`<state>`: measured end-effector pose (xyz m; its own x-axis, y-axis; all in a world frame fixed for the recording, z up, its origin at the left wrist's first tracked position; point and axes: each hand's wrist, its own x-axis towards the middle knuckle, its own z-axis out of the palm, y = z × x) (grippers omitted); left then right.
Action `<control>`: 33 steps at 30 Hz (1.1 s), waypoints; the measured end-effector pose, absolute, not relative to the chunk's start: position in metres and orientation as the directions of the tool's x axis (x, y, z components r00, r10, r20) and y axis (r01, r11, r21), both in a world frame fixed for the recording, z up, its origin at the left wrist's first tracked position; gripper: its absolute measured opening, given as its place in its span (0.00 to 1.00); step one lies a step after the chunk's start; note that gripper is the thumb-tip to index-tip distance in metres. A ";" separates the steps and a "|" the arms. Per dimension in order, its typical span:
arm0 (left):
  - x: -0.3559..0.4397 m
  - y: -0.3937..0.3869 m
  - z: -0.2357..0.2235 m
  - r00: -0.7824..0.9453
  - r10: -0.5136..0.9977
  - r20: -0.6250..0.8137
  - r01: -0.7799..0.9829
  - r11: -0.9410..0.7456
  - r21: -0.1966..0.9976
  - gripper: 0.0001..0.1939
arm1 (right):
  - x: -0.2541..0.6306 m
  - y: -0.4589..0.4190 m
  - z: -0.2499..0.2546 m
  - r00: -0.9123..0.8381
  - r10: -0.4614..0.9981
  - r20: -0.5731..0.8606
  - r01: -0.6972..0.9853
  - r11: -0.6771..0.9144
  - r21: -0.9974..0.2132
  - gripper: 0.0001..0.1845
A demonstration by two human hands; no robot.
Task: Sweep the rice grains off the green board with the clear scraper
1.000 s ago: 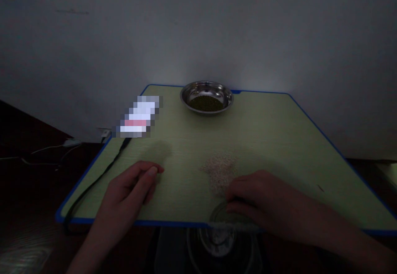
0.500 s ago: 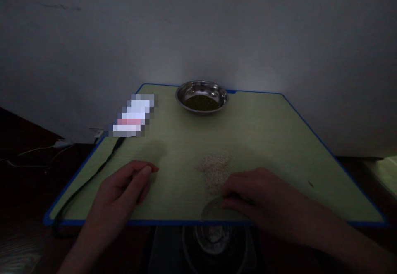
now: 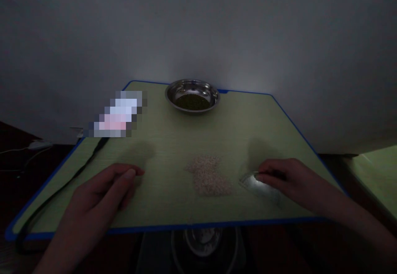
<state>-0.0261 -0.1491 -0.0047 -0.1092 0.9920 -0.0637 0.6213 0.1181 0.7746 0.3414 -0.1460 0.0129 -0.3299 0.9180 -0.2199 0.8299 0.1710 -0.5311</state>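
Observation:
My right hand (image 3: 288, 181) rests on the green table (image 3: 173, 141), right of a small heap of pale grains (image 3: 207, 175). Its fingers are closed on a small clear round dish (image 3: 256, 184) that lies on the table. My left hand (image 3: 102, 195) lies on the table to the left of the heap. Its fingers are loosely curled together with nothing in them. A metal bowl (image 3: 192, 95) with dark green beans stands at the far edge, away from both hands.
The light is dim. A black cable (image 3: 58, 191) runs along the table's left side. A blurred-out white and pink object (image 3: 116, 115) lies at the back left. A round container (image 3: 203, 243) sits below the front edge. A pale wall (image 3: 198, 30) stands behind.
My right hand has slid the clear dish from the table's front edge to the right of the grain heap. My left hand has stayed in place. My view has shifted right.

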 end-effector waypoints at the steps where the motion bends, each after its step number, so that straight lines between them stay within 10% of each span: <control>1: -0.027 -0.149 -0.005 -0.109 0.992 -0.057 0.629 0.113 0.769 0.19 | 0.342 -0.149 0.013 -0.327 0.915 -0.236 0.830 0.159 -0.535 0.15; 33: -0.020 -0.153 -0.001 -0.099 0.994 -0.050 0.555 0.097 0.826 0.16 | 0.278 -0.166 0.029 -0.446 0.869 -0.213 0.776 0.256 -0.577 0.11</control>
